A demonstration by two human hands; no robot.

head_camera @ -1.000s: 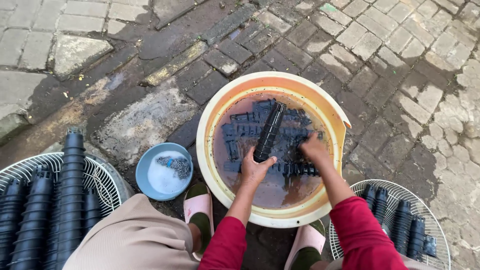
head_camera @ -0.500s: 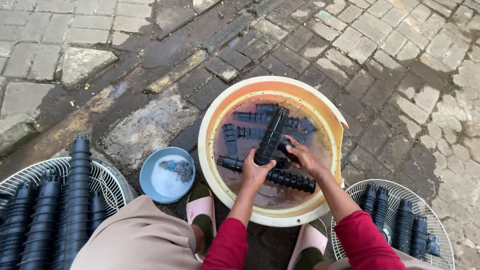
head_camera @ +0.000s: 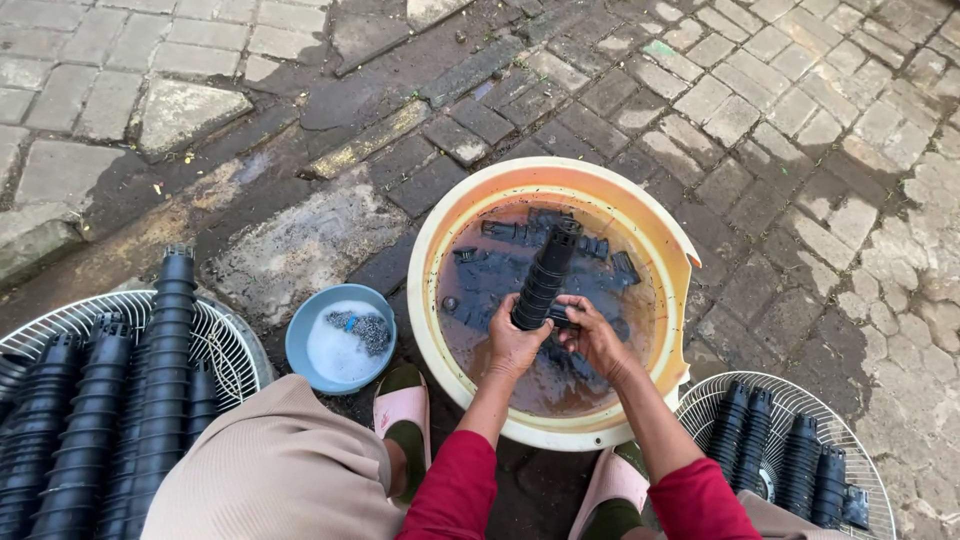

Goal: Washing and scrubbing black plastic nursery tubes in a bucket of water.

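A stack of small black plastic pots (head_camera: 545, 275) stands tilted above a cream-and-orange basin (head_camera: 445, 240) of brown water. My left hand (head_camera: 513, 345) grips the stack's lower end. My right hand (head_camera: 592, 335) closes on the same end from the right. More black pots (head_camera: 500, 232) lie loose under the water in the basin.
A blue bowl (head_camera: 340, 338) with soapy water and a steel scourer sits left of the basin. A white wire grille (head_camera: 215, 330) at left carries long stacks of black pots (head_camera: 160, 380). Another grille (head_camera: 790, 395) at lower right carries several shorter stacks. Wet brick paving lies all around.
The stack has been raised out of the water and now points up and away. My right hand has come back from the loose pots to the stack's lower end.
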